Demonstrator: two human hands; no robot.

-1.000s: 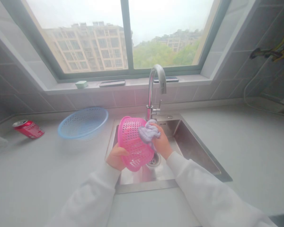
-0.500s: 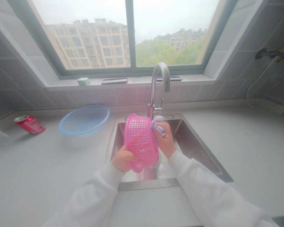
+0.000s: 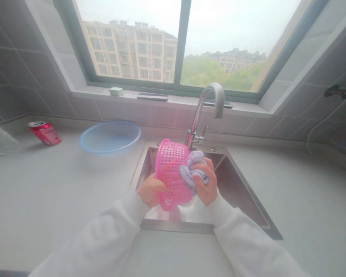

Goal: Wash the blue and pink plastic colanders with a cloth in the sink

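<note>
A pink plastic basket [image 3: 173,169] with a perforated wall is held tilted on its side above the sink [image 3: 242,192]. My left hand [image 3: 151,189] grips its rim at the lower left, thumb on the outside; the other fingers are partly behind the wall. In my right hand [image 3: 205,182] is a bunched lavender cloth [image 3: 190,173], which lies against the basket's right side. The chrome faucet [image 3: 196,115] rises just behind the basket, and no water shows at its spout.
On the counter to the left stand a blue perforated basket [image 3: 111,137] and a tilted red drink can [image 3: 46,132]. A clear plastic bag [image 3: 1,142] lies at the far left. The windowsill bears a small green block [image 3: 116,91] and a dark flat phone-like object [image 3: 152,97].
My right hand has moved the cloth down and across the basket's side toward me. The left hand keeps its grip on the rim. The whole view has shifted and tilted slightly.
</note>
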